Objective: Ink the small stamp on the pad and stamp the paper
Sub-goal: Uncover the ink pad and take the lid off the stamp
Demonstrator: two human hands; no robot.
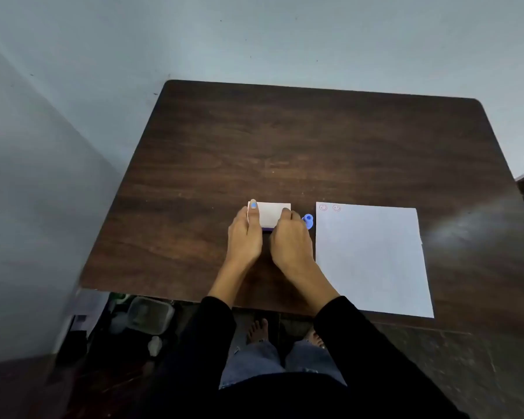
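The ink pad (pixel 269 215) is a small box with a white lid and a purple base, lying near the middle of the dark wooden table (pixel 285 140). My left hand (pixel 245 234) holds its left side, one finger laid along the lid's left edge. My right hand (pixel 289 237) grips its right side. The small blue stamp (pixel 308 220) stands on the table just right of my right hand, untouched. The white paper (pixel 372 261) lies to the right and carries two red smiley prints (pixel 329 208) at its top left corner.
A pale wall runs behind and to the left of the table. Under the table's left front edge sit a clear plastic container (pixel 149 316) and other clutter on the floor. My legs and bare feet show below.
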